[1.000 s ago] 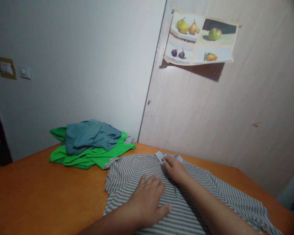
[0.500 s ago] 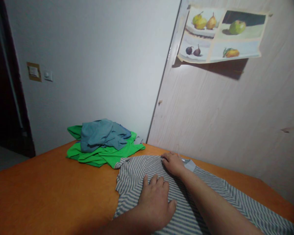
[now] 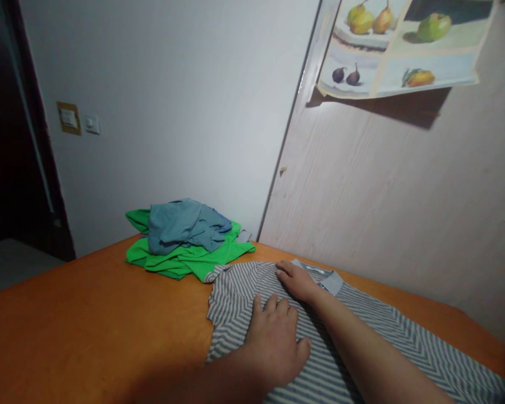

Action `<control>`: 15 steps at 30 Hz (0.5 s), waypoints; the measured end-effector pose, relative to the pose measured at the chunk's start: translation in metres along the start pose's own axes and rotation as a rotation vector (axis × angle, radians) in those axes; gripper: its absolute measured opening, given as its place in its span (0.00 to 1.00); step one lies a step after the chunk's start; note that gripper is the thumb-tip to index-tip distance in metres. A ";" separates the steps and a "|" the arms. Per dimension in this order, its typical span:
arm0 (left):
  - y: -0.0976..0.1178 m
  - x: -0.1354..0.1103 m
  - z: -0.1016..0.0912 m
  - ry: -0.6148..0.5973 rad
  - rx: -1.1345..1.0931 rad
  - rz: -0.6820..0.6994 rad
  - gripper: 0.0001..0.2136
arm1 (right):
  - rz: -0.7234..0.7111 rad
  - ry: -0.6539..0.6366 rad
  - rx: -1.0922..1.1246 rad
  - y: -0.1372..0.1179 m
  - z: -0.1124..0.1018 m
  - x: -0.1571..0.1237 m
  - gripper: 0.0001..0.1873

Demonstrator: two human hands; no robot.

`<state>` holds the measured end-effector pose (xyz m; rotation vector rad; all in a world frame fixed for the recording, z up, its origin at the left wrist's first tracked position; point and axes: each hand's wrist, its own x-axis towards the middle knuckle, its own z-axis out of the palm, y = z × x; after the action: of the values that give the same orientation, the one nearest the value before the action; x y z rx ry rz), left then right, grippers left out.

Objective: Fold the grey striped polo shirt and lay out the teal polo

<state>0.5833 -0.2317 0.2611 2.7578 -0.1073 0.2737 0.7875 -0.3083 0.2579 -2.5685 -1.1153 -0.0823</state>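
A grey-and-white striped shirt [image 3: 320,348] with a plain grey collar lies spread over the orange tabletop [image 3: 122,331], collar towards the wall. My left hand [image 3: 275,339] lies on the front of the shirt, palm down, fingers stretched out and thumb apart. Farther off, my right hand [image 3: 297,280] rests flat near the shoulder, just left of the collar, with its fingers extended. Neither hand grips the cloth. The shirt's lower part passes out of view at the bottom, and my forearms cover some of its middle.
At the back of the table sits a crumpled heap of a bright green garment [image 3: 185,264] under a blue-grey one [image 3: 180,224]; the shirt's left sleeve end touches it. Behind stand a white wall [image 3: 185,101] and a wood-grain panel [image 3: 362,185] with a fruit picture [image 3: 404,50].
The view has shifted slightly, so everything sits a little farther right and higher. My right hand has moved slightly left off the collar, and more of the collar shows.
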 end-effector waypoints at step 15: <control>-0.003 0.007 0.000 0.000 0.105 0.027 0.30 | 0.294 0.124 -0.026 0.037 -0.023 -0.178 0.34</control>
<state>0.5903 -0.2293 0.2610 2.8622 -0.1339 0.2943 0.6932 -0.4640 0.2357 -2.6790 -0.6887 -0.1820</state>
